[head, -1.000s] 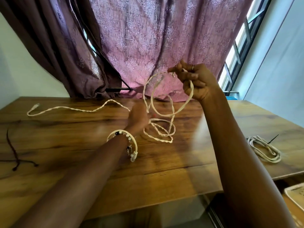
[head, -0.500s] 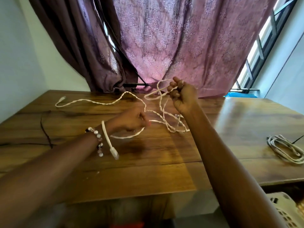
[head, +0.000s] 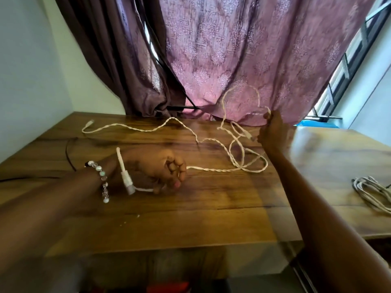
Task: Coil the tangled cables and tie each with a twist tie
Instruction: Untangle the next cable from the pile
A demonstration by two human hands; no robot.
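A long white braided cable (head: 211, 169) lies in loose tangled loops across the wooden table (head: 190, 218). My left hand (head: 160, 168) rests on the table, closed around the cable near one end, and its white plug (head: 127, 180) sticks out over my wrist. My right hand (head: 273, 130) is raised at the far side of the table, pinching a loop of the same cable that arcs up in front of the curtain. The cable's other end (head: 88, 123) lies at the far left of the table.
A coiled white cable (head: 372, 191) lies at the table's right edge. A thin dark cord (head: 68, 153) lies on the left. A purple curtain (head: 232, 60) hangs behind the table, with a window (head: 349, 66) at right. The near table edge is close to my arms.
My left hand has drawn back toward me and left along the table with the cable end. My right hand has moved right, spreading the loops wider over the table.
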